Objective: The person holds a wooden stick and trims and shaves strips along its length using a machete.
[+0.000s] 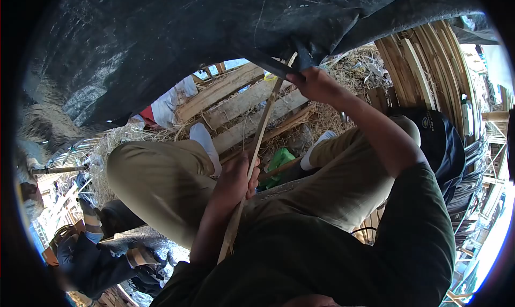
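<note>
A long, pale strip of wood or bamboo (261, 130) slants across the middle, from beyond my knees back toward my chest. My left hand (233, 181) is closed around its lower half. Above it and to the right, my right hand (316, 87) grips a knife by its handle, which is mostly hidden in the fist. The dark, broad blade of the knife (268, 64) points up and left and crosses the strip close to its far end. Whether the edge touches the strip, I cannot tell.
Black sheeting (161, 33) hangs across the top. Between my bent legs lie rough planks (233, 111), straw-like shavings (354, 71) and a green plastic piece (280, 161). Stacked slats (429, 65) and a black bag (442, 146) are at right. Dark clothing (94, 264) lies lower left.
</note>
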